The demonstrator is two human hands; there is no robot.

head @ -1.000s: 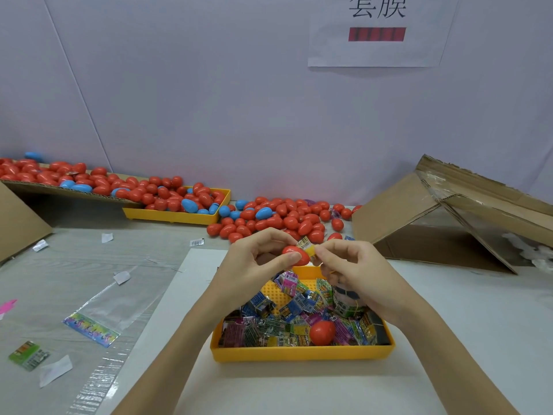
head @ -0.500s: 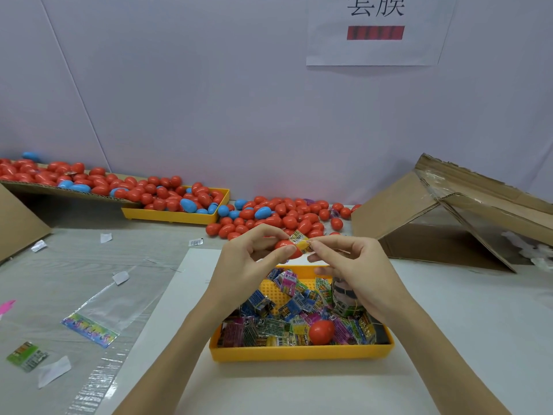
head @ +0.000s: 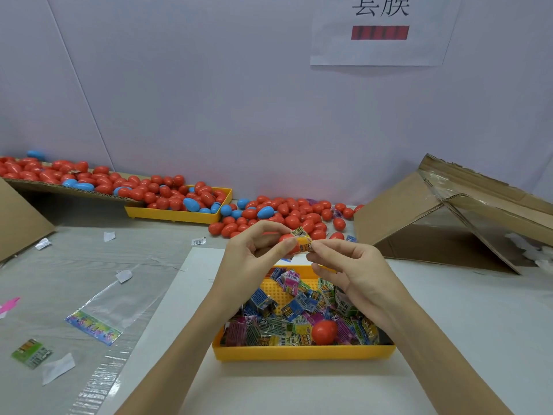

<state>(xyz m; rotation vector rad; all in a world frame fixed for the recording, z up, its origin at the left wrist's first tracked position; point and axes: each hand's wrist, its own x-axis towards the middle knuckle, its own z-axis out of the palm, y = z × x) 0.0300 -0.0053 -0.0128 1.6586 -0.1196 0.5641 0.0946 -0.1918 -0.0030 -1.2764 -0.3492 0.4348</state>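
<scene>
Head view. The left hand grips a red egg, thumb and curled fingers clamped on its left end. The right hand pinches a printed wrapper between thumb and forefinger; the wrapper sits over the egg's right end. Egg and wrapper are held in the air above the far edge of the near yellow tray, which holds more wrappers and one loose egg. A heap of eggs lies farther back.
</scene>
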